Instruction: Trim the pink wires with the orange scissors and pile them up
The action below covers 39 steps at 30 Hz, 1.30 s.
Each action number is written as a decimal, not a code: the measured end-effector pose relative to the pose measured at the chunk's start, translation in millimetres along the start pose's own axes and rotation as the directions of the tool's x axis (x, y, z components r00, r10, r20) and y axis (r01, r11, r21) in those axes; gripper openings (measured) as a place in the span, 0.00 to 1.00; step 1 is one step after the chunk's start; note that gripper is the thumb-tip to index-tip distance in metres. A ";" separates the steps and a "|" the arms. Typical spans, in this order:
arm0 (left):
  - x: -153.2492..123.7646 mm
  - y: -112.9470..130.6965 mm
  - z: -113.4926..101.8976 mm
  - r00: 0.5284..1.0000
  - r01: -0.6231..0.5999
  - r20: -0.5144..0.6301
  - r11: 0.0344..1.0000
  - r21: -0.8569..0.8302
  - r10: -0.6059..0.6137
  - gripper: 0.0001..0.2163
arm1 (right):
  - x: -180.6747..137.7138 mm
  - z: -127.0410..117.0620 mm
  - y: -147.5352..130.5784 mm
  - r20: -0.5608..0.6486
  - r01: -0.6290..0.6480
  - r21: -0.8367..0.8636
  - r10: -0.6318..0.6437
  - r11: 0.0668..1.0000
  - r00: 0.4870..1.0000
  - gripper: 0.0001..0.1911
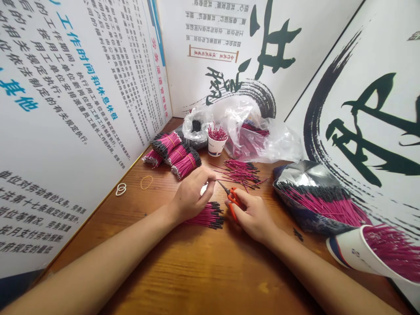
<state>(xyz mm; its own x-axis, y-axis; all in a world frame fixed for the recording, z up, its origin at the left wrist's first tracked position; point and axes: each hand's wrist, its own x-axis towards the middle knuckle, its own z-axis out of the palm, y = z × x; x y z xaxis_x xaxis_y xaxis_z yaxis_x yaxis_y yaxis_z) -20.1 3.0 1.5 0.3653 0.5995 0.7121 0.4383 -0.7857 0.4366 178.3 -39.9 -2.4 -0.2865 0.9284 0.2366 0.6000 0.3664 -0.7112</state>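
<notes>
My left hand (190, 194) is curled in a pinch above a small pile of pink sticks with black tips (208, 215); what it pinches is too small to name. My right hand (252, 214) grips orange-handled scissors (231, 197), blades pointing up-left toward the left fingertips. Loose pink sticks (239, 171) lie scattered just beyond both hands on the wooden table (197, 271).
Banded bundles of pink sticks (173, 154) lie at the back left, two rubber bands (146, 182) near them. A paper cup (216, 143) and plastic bags (252, 131) sit behind. A foil bag of sticks (315, 197) and a tipped cup (370, 251) lie right. Printed boards wall the table.
</notes>
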 end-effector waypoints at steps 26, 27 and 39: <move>1.1 0.3 -0.8 1.000 -0.021 0.002 1.000 0.002 0.021 0.05 | -0.4 -0.7 -0.2 0.018 -0.011 0.050 0.010 0.999 1.000 0.13; 1.0 0.5 -1.0 1.000 -0.023 0.004 1.000 0.001 0.023 0.05 | -0.2 -1.2 -0.2 0.019 -0.012 0.053 0.011 0.999 1.000 0.13; 1.1 1.5 -1.6 1.000 -0.026 -0.005 1.000 -0.003 0.026 0.05 | 0.9 -0.1 -0.2 0.027 -0.033 0.067 0.032 0.997 0.999 0.11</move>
<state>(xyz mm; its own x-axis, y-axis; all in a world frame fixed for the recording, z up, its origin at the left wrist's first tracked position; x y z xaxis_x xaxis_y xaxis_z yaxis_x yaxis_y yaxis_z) -20.3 2.2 3.8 0.3727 0.5780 0.7260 0.4260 -0.8016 0.4195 178.1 -39.1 -2.0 -0.2876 0.9375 0.1959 0.5574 0.3301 -0.7618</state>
